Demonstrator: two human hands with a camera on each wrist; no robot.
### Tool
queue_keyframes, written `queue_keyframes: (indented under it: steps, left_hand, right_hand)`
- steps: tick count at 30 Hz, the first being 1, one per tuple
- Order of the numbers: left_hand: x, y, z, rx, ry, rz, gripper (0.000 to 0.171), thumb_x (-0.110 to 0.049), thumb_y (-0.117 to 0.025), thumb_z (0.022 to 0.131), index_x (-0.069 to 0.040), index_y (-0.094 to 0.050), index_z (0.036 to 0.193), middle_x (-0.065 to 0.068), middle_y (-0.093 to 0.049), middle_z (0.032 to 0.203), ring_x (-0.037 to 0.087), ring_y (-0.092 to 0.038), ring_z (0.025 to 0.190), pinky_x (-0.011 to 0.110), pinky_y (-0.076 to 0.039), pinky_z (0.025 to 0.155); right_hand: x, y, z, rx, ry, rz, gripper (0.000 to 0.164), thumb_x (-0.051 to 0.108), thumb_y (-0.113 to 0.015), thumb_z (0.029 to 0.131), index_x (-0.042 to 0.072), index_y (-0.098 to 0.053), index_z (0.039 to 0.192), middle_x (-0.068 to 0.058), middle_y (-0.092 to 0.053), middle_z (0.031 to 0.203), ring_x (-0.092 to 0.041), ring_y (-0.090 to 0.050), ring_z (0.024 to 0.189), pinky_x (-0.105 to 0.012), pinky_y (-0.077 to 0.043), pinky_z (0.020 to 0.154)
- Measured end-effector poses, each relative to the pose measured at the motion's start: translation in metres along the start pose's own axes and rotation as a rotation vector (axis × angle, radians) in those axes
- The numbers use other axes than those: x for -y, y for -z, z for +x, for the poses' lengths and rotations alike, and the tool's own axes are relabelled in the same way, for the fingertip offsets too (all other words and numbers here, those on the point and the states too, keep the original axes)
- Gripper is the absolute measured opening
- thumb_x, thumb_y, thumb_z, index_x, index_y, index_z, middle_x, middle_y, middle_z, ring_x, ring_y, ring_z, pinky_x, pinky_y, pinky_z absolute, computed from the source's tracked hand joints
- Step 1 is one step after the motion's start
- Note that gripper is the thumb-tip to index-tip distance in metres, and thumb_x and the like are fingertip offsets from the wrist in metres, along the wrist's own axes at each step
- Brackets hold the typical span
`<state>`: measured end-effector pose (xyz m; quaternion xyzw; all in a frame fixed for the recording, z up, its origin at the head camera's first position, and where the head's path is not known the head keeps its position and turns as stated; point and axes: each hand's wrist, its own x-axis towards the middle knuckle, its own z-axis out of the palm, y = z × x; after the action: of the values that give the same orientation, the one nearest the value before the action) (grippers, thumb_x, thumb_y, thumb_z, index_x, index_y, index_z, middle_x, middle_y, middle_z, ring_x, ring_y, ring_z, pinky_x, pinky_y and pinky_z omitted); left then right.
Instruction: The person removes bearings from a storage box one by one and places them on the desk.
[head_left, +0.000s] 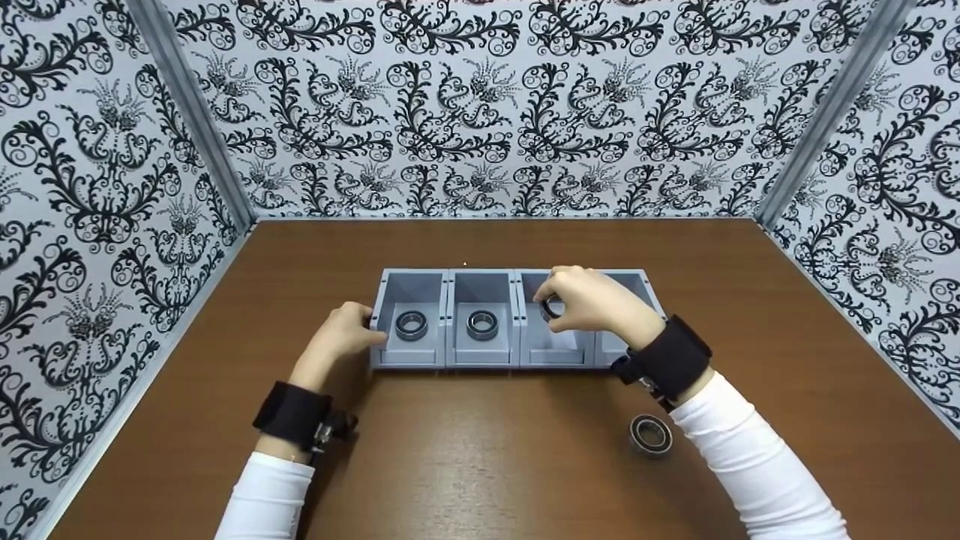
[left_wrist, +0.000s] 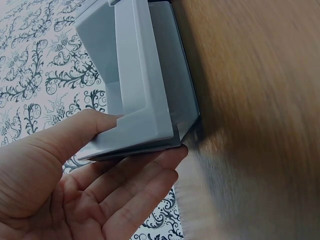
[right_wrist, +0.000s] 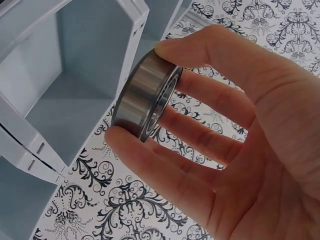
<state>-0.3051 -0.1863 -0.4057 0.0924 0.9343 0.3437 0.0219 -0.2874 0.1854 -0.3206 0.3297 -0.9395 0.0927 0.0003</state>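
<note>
Four joined grey bins make up a row (head_left: 482,361) on the table. The left hand (head_left: 341,330) grips the side of the leftmost bin (left_wrist: 145,65), thumb over the rim and fingers against the outer wall. Between thumb and fingertips, the right hand (head_left: 592,300) pinches a ball bearing (right_wrist: 137,95), a steel ring with dark edges, raised over the third bin. One bearing (head_left: 412,338) lies flat in the leftmost bin and another bearing (head_left: 482,337) in the second. The right hand and wrist partly hide the third and fourth bins.
Another bearing (head_left: 650,451) lies on the brown wooden table (head_left: 465,450), near the right forearm. Patterned walls (head_left: 480,112) with grey corner posts enclose the table at the back and both sides. Black straps (head_left: 292,415) with small cameras sit on both wrists.
</note>
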Motion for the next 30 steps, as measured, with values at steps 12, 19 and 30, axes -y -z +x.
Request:
queue_keyframes:
  steps: [12, 19, 30]
  left_hand:
    - [0.001, 0.001, 0.000, 0.020, 0.003, -0.005, 0.009, -0.009, -0.071, 0.079, -0.001, -0.068, 0.082, -0.003, -0.051, 0.068, 0.017, -0.047, 0.065, 0.029, -0.038, 0.062]
    - [0.001, 0.001, 0.000, 0.018, 0.012, -0.008, 0.010, -0.009, -0.071, 0.080, 0.000, -0.069, 0.084, -0.002, -0.053, 0.068, 0.017, -0.049, 0.064, 0.028, -0.041, 0.062]
    - [-0.001, 0.002, -0.001, 0.016, 0.004, -0.016, 0.009, -0.009, -0.072, 0.080, -0.002, -0.066, 0.080, -0.002, -0.051, 0.068, 0.017, -0.047, 0.064, 0.029, -0.039, 0.061]
  right_hand:
    - [0.005, -0.001, -0.015, -0.017, 0.022, 0.016, 0.038, 0.006, -0.080, 0.078, -0.001, -0.077, 0.115, -0.015, -0.068, 0.108, -0.031, -0.065, 0.098, -0.049, -0.055, 0.086]
    - [0.008, -0.006, -0.021, -0.027, 0.058, 0.004, 0.036, 0.007, -0.081, 0.078, 0.001, -0.078, 0.113, -0.014, -0.069, 0.106, -0.029, -0.065, 0.096, -0.050, -0.055, 0.084]
    - [0.014, -0.009, -0.030, -0.035, 0.084, 0.004, 0.031, 0.006, -0.080, 0.079, 0.003, -0.079, 0.110, -0.013, -0.069, 0.106, -0.030, -0.065, 0.095, -0.052, -0.053, 0.082]
